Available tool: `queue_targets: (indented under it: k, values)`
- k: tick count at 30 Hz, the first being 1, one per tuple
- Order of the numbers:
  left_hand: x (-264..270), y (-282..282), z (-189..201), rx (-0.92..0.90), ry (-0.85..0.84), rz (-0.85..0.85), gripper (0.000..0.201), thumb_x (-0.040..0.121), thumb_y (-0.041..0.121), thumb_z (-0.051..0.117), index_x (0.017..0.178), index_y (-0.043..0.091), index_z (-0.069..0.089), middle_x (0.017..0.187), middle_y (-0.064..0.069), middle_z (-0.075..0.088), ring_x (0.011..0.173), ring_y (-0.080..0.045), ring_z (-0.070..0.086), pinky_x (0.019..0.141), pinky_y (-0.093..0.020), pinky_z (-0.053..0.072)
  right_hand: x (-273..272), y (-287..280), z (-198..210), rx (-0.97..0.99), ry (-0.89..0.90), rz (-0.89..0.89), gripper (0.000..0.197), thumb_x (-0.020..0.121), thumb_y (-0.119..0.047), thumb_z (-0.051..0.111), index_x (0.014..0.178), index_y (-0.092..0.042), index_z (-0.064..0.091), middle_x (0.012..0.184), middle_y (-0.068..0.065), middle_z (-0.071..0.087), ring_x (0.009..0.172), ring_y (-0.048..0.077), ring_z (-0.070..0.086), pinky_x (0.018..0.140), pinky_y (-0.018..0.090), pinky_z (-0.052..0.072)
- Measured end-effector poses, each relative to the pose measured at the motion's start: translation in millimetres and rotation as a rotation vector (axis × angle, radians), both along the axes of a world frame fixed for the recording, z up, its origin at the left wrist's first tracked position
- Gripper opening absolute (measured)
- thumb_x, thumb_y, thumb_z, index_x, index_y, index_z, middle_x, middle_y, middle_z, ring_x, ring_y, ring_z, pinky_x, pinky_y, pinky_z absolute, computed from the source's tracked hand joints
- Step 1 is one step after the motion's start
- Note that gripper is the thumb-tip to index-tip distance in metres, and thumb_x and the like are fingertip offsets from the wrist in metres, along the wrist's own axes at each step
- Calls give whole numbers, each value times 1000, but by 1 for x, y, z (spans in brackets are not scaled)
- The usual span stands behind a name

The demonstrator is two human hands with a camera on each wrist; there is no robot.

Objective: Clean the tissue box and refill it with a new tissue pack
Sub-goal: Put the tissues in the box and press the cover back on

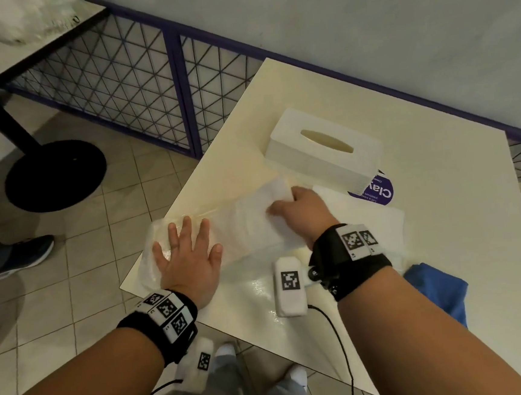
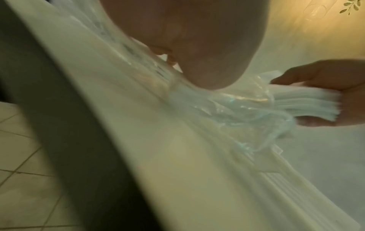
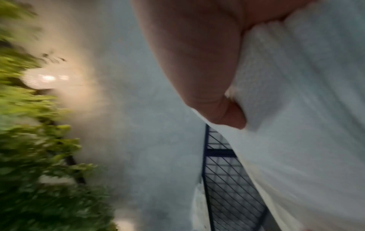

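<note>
The white tissue box (image 1: 321, 148) stands on the cream table (image 1: 448, 275), slot up, with nothing showing in the slot. In front of it lies the tissue pack, a clear plastic wrapper (image 1: 224, 229) around a stack of white tissues (image 1: 276, 191). My left hand (image 1: 187, 244) presses flat with spread fingers on the wrapper's left end near the table corner. My right hand (image 1: 285, 204) grips the right end of the stack. The left wrist view shows the crumpled wrapper (image 2: 237, 112) and the tissue stack (image 2: 296, 103) partly out of it, held in my right hand (image 2: 326, 93). The right wrist view shows my thumb pressed into the tissues (image 3: 296, 109).
A blue cloth (image 1: 434, 289) lies at the table's right edge. A flat white sheet (image 1: 374, 215) and a purple round sticker (image 1: 380, 191) sit right of my right hand. A purple mesh fence (image 1: 135, 82) runs behind, and another table's black foot (image 1: 55, 174) stands on the tiled floor.
</note>
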State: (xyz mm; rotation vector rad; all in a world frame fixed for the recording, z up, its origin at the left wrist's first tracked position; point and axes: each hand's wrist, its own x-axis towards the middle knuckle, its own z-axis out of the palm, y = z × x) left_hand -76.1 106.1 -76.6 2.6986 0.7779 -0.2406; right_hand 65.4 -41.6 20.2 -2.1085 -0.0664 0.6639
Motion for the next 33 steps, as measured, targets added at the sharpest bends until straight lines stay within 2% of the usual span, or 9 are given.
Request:
queue_targets:
  k: [4,10,14,17,22,24,26,29,33]
  values:
    - [34,-13,10,-54,109,146,65,94,56,12,150,27,-2,159,-6,-17,144,-30,-17,111,-59,-7,10,-36,58,23,-277,-23,10,78,-18,68,84,-15,61,77,-2,63,70,15,58,58,27,43]
    - [82,-20,23,-410,166,422,74,92,58,21,151,17,3,159,-9,-15,144,-35,-13,115,-58,1,4,-100,97,-165,-540,60,18,84,-19,62,100,-12,59,85,3,62,76,21,55,60,22,41]
    - [81,-44,52,-285,-157,265,69,95,52,30,151,16,11,159,-8,-5,146,-28,5,116,-50,10,-11,-142,96,-183,-543,18,16,84,-19,64,99,-17,60,82,-3,64,74,14,58,60,21,42]
    - [73,-71,73,-818,-490,48,66,92,51,43,148,21,22,155,-2,18,140,-16,27,112,-32,25,-26,-169,92,23,-417,-30,19,83,-12,68,98,-23,64,81,-10,70,74,3,64,64,15,46]
    - [67,-103,99,-1452,-232,147,85,93,64,17,140,-5,34,146,-26,37,136,-40,31,93,-16,47,-41,-202,79,512,-130,-151,29,77,-5,68,103,-19,68,103,9,75,95,22,71,84,33,57]
    - [65,-109,113,-1640,-159,122,95,82,74,23,129,-3,51,117,-7,69,127,-38,46,75,-17,54,-42,-211,64,599,-67,-232,32,73,-8,68,104,-17,69,106,14,73,96,27,70,86,38,57]
    - [67,-113,104,-1534,-119,-21,92,76,64,32,131,-9,42,85,14,72,122,-43,46,64,-6,48,-44,-216,47,623,-45,-313,30,76,-4,67,105,-14,68,104,15,73,93,27,70,83,38,57]
    - [67,-114,79,-1340,-257,-101,64,68,41,81,123,21,52,106,5,71,116,-26,59,86,-27,53,-53,-221,20,588,-71,-369,25,81,7,63,100,-10,63,88,0,75,79,14,70,68,24,56]
    - [55,-109,49,-1219,-300,-64,51,55,25,79,101,28,58,89,12,72,86,-5,66,80,-24,52,-71,-224,-18,427,-116,-335,30,78,15,64,84,-13,54,70,-17,65,65,-4,56,60,10,45]
